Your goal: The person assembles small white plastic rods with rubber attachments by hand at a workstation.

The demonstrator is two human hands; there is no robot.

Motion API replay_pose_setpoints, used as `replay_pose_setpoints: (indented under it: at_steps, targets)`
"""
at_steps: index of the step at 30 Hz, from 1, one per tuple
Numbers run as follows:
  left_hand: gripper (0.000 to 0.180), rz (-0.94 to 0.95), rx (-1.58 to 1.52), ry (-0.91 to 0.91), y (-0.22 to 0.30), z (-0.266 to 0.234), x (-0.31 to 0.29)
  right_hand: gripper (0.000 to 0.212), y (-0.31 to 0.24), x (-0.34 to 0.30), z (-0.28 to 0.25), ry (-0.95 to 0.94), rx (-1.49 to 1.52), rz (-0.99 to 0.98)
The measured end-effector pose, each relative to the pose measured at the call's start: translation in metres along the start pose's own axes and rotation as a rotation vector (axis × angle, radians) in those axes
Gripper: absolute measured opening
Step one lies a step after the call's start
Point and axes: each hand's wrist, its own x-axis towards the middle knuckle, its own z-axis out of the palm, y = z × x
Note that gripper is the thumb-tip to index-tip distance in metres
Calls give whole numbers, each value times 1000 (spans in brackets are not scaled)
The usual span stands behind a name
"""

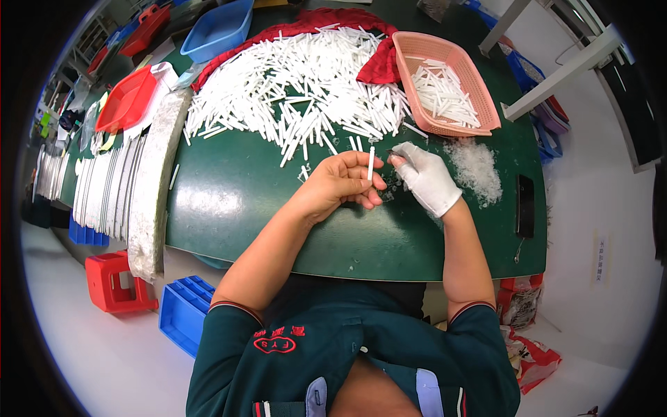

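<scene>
Above the green table, my bare left hand pinches a short white stick, held nearly upright between thumb and fingers. My right hand, in a white glove, is closed just right of the stick, apart from it. Something small and dark shows at its fingertips, too small to name. Beyond both hands spreads a big heap of similar white sticks, partly on a red cloth. A few loose sticks lie close to my fingers. Small clear scraps are piled right of the glove.
A pink basket with more white sticks stands at the far right. A dark phone lies by the right edge. To the left are a whitish slab, a red tray and a blue bin. A metal post rises far right.
</scene>
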Motion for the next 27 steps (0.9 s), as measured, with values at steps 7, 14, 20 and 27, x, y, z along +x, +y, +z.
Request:
replay_pose_setpoints:
  at_steps: [7,14,20,27]
  targets:
    - [21,-20,-96,41,4,-9,2,21,1,0,5,49,-32,-88]
    - [18,68,-118,180,-2,-12,4,22,-5,-2,5,-54,6,-103]
    - [17,49,-136,176,-3,-13,3,22,-14,-5,7,-146,-17,-74]
    - [16,67,-66,195,-3,-9,3,22,-21,-8,9,-105,-118,-204]
